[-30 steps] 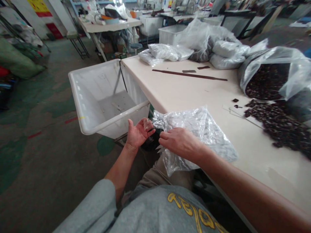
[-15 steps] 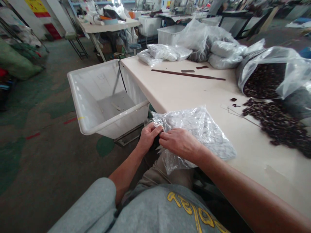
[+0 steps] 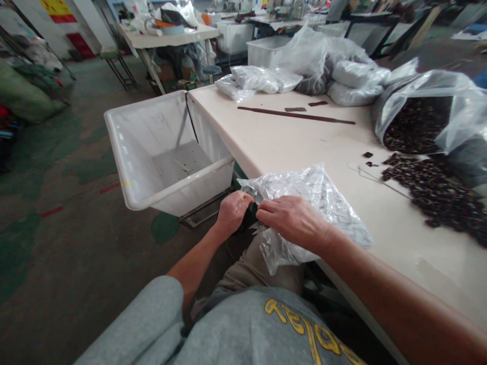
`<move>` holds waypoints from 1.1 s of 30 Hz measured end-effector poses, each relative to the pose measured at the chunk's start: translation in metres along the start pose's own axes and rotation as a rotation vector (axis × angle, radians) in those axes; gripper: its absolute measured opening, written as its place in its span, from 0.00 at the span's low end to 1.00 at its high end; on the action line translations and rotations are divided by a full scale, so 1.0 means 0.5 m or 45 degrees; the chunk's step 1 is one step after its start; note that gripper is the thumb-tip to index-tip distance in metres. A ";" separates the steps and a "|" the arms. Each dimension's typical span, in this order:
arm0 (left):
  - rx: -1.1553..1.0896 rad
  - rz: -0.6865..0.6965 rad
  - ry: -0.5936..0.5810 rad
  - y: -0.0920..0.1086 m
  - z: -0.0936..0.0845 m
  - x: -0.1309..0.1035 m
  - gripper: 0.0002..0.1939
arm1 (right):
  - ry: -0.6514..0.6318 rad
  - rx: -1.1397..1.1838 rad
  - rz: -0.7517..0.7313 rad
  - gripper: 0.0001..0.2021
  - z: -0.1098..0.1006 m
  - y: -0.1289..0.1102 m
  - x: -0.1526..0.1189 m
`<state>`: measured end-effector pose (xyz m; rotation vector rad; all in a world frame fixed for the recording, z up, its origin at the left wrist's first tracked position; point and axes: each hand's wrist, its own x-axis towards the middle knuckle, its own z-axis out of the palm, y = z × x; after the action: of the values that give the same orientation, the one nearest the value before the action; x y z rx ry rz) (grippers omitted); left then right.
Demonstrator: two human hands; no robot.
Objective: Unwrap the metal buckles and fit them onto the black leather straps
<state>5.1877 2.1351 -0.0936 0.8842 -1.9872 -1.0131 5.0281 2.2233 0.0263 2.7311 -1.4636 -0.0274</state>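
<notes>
A clear plastic bag [image 3: 315, 203] with pale grey contents lies at the near edge of the table, its mouth end hanging over the edge above my lap. My left hand [image 3: 233, 210] is closed in a pinch at the bag's left end, just off the table edge. Beside it, my right hand [image 3: 291, 218] has its fingers curled on the same end of the bag, its palm over the plastic. A small gap separates the two hands. Fingertips of both hands are partly hidden, and the bag's contents cannot be made out clearly.
A white plastic bin [image 3: 171, 152] stands left of the table [image 3: 274, 137]. To the right, small dark brown pieces [image 3: 437, 192] are heaped by an open bag [image 3: 414, 121] of them. A long brown strip [image 3: 297, 115] and filled plastic bags [image 3: 357, 81] lie farther back.
My hands have drawn slightly apart at the bag's end, the right one shifting a little to the right. The bag lies almost as before.
</notes>
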 end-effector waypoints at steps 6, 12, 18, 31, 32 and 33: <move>0.328 0.193 0.047 -0.083 0.006 0.025 0.19 | 0.055 0.021 0.075 0.09 0.000 0.022 -0.027; 0.315 0.196 0.041 -0.152 0.049 0.058 0.17 | 0.007 0.092 0.122 0.08 0.001 0.033 -0.053; 0.321 0.164 0.060 -0.167 0.068 0.062 0.18 | -0.011 0.141 0.163 0.09 0.012 0.028 -0.068; 0.590 0.483 -0.082 -0.035 -0.127 0.093 0.09 | 0.228 0.350 0.351 0.14 0.015 0.019 -0.113; 0.588 0.482 -0.113 -0.026 -0.137 0.101 0.08 | 0.253 0.323 0.411 0.18 0.020 0.021 -0.117; 0.572 0.469 -0.140 -0.022 -0.142 0.108 0.08 | 0.263 0.286 0.474 0.21 0.026 0.022 -0.120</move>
<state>5.2220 2.0607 -0.0571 0.6570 -2.4083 -0.4199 4.9854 2.2669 0.0135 2.4681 -1.9820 0.4419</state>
